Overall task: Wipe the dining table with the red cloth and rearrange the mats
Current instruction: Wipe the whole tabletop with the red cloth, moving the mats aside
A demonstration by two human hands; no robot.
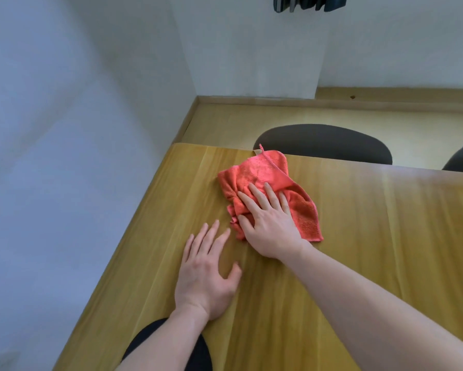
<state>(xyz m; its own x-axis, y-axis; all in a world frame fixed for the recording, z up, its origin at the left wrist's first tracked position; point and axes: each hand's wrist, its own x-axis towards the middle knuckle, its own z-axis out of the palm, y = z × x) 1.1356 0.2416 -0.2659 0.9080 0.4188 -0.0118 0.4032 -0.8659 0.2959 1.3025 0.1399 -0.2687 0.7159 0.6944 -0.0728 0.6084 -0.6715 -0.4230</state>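
left hand [206, 274] lying flat, empty, on dining table [385, 236] | right hand [268, 218] pressing red cloth [262, 172] flat, nearer | cloth stretching toward far edge

cloth [265, 183] on desk [385, 250], near its far edge | right hand [270, 226] flat on cloth | left hand [206, 274] on desk, left of it | chairs [324, 141] behind desk

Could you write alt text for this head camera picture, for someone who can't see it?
A person's right hand presses a crumpled red cloth flat on a wooden table near its far edge, while the left hand rests open beside it. Two dark chairs stand behind.
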